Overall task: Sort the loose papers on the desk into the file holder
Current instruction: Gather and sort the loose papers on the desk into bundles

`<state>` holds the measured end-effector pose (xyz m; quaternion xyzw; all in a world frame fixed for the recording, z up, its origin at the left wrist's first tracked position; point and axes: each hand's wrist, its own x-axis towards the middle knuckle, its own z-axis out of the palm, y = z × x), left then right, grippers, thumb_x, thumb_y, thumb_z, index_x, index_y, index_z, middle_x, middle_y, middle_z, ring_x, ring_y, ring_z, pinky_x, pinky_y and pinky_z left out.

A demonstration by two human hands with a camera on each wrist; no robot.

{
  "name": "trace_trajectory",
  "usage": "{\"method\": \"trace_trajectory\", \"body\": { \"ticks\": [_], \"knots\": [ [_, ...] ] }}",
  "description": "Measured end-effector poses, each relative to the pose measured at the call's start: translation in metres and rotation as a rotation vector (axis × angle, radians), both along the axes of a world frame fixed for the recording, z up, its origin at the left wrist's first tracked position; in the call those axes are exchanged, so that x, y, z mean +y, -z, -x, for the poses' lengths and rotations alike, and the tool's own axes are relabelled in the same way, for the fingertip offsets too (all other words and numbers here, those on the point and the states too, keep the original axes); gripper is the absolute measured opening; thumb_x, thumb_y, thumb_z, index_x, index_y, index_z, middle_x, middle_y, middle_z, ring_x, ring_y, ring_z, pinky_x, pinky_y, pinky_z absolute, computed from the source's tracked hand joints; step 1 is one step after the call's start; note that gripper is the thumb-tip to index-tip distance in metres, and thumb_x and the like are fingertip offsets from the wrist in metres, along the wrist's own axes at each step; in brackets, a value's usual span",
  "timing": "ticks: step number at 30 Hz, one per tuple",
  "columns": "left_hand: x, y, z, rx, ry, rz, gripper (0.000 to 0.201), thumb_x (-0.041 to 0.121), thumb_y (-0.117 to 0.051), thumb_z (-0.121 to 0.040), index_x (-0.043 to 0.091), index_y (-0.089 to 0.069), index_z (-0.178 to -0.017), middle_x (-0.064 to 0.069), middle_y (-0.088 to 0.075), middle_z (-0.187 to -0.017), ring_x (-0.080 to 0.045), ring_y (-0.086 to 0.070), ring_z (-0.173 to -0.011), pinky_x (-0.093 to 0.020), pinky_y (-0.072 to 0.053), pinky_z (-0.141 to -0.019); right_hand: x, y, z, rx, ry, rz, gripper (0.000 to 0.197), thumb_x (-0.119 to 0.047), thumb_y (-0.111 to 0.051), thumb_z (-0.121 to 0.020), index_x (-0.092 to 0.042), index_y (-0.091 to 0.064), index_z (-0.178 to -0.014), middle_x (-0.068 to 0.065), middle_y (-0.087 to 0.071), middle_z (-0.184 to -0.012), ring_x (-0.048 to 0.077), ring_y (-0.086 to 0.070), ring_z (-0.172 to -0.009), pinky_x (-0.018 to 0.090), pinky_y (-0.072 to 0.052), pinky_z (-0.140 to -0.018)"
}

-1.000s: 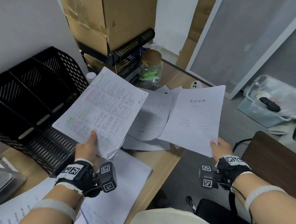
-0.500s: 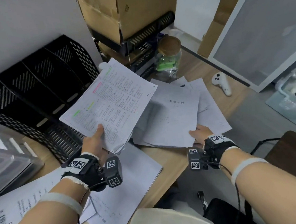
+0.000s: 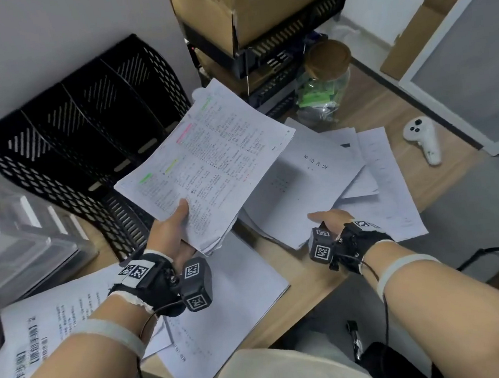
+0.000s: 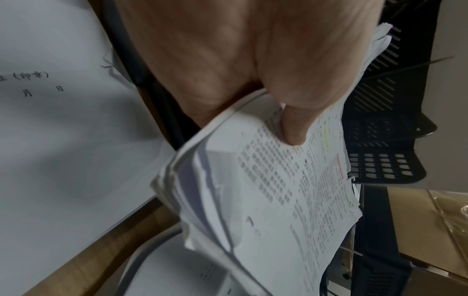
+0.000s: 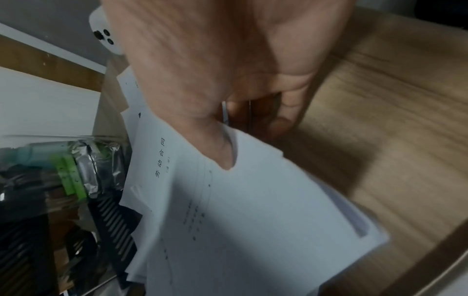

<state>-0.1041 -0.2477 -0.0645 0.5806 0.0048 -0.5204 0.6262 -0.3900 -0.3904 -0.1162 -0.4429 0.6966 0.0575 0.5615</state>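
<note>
My left hand (image 3: 172, 227) grips a thick stack of printed pages with coloured highlights (image 3: 208, 162), thumb on top, held above the desk just in front of the black mesh file holder (image 3: 82, 129). In the left wrist view the thumb (image 4: 291, 128) presses on the stack (image 4: 266, 200), with the holder (image 4: 385, 164) behind it. My right hand (image 3: 328, 219) pinches the near edge of a title-page sheet (image 3: 303, 183) lying on the loose pile at the right. In the right wrist view my thumb (image 5: 222, 152) is on the sheet (image 5: 253, 210) and my fingers curl beneath it.
A cork-lidded glass jar (image 3: 324, 88) and stacked black trays with cardboard boxes (image 3: 253, 3) stand behind the pile. A white controller (image 3: 423, 139) lies at the right. Clear plastic drawers (image 3: 10, 238) sit at the left. More sheets (image 3: 224, 308) lie along the desk's front edge.
My right hand has carried the title-page sheet leftward from beyond the desk edge and lowered it onto the loose pile. The left hand keeps its stack in about the same place.
</note>
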Motion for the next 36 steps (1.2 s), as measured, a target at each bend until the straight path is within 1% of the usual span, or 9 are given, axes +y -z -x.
{"method": "trace_trajectory", "body": {
  "ticks": [3,6,8,10,16,20,28,33,36],
  "knots": [
    [0.002,0.0,-0.001,0.014,-0.012,0.015,0.024,0.015,-0.054,-0.101,0.016,-0.062,-0.124,-0.01,-0.072,-0.126,-0.029,-0.072,-0.11,-0.047,-0.062,-0.074,-0.001,0.004,-0.002,-0.003,0.02,0.04,0.049,-0.035,-0.061,-0.092,0.004,-0.06,-0.122,0.02,-0.068,-0.108,0.024,-0.059,-0.07,0.021,-0.046,-0.057],
    [0.002,-0.006,0.002,0.022,-0.004,0.016,0.023,0.014,-0.053,-0.102,0.015,-0.062,-0.122,-0.009,-0.073,-0.123,-0.027,-0.074,-0.104,-0.044,-0.063,-0.069,-0.003,0.001,-0.009,-0.016,0.057,0.06,0.051,-0.029,-0.059,-0.095,0.0,-0.051,-0.136,0.018,-0.056,-0.137,0.028,-0.063,-0.106,0.015,-0.039,-0.044],
    [0.003,-0.008,0.002,0.029,-0.01,0.03,0.027,0.013,-0.052,-0.102,0.014,-0.06,-0.127,-0.01,-0.072,-0.124,-0.026,-0.074,-0.104,-0.043,-0.063,-0.069,-0.006,-0.005,-0.013,-0.02,0.059,0.071,0.054,-0.033,-0.058,-0.095,-0.001,-0.048,-0.138,0.016,-0.053,-0.14,0.031,-0.056,-0.124,0.016,-0.046,-0.051],
    [0.004,-0.008,0.001,0.031,-0.017,0.034,0.033,0.012,-0.052,-0.102,0.013,-0.057,-0.135,-0.01,-0.071,-0.127,-0.027,-0.073,-0.107,-0.044,-0.062,-0.073,-0.009,-0.005,-0.012,-0.002,0.044,0.073,0.046,-0.029,-0.05,-0.1,-0.005,-0.047,-0.139,0.014,-0.049,-0.144,0.03,-0.051,-0.129,0.018,-0.052,-0.08],
    [0.013,-0.011,-0.005,0.027,-0.015,0.056,0.037,0.012,-0.052,-0.102,0.014,-0.054,-0.138,-0.01,-0.069,-0.129,-0.026,-0.073,-0.105,-0.049,-0.063,-0.076,0.01,-0.021,0.007,0.134,0.204,0.227,0.014,-0.014,-0.056,-0.091,-0.006,-0.052,-0.102,0.015,-0.057,-0.103,0.033,-0.057,-0.095,0.032,-0.044,-0.079],
    [0.016,-0.015,-0.001,0.047,-0.031,0.077,0.036,0.011,-0.051,-0.102,0.012,-0.054,-0.138,-0.011,-0.069,-0.129,-0.024,-0.075,-0.099,-0.047,-0.062,-0.078,0.021,-0.031,0.035,0.18,0.222,0.292,0.012,-0.014,-0.053,-0.091,-0.006,-0.055,-0.099,0.017,-0.061,-0.102,0.031,-0.054,-0.082,0.029,-0.039,-0.075],
    [0.024,-0.024,0.009,0.032,-0.032,0.05,0.039,0.012,-0.053,-0.102,0.007,-0.051,-0.14,-0.006,-0.073,-0.109,-0.018,-0.078,-0.074,-0.035,-0.06,-0.052,0.048,-0.049,0.074,0.334,0.184,0.411,0.025,-0.013,-0.048,-0.094,-0.007,-0.057,-0.072,0.018,-0.059,-0.087,0.028,-0.051,-0.068,0.029,-0.039,-0.068],
    [0.034,-0.024,0.009,-0.002,-0.008,0.024,0.033,0.015,-0.056,-0.101,0.007,-0.054,-0.133,0.0,-0.078,-0.079,-0.016,-0.076,-0.061,-0.032,-0.057,-0.044,0.055,-0.065,0.08,0.275,0.306,0.527,0.024,-0.006,-0.047,-0.091,-0.006,-0.065,-0.108,0.018,-0.065,-0.106,0.035,-0.059,-0.092,0.033,-0.045,-0.079],
    [0.037,-0.023,0.008,-0.014,0.01,0.026,0.035,0.015,-0.056,-0.101,0.006,-0.053,-0.135,-0.001,-0.076,-0.09,-0.018,-0.076,-0.069,-0.032,-0.058,-0.051,0.057,-0.083,0.083,0.202,0.37,0.555,0.031,-0.008,-0.047,-0.095,0.002,-0.061,-0.121,0.018,-0.065,-0.117,0.027,-0.054,-0.089,0.029,-0.039,-0.076]
  ]
}}
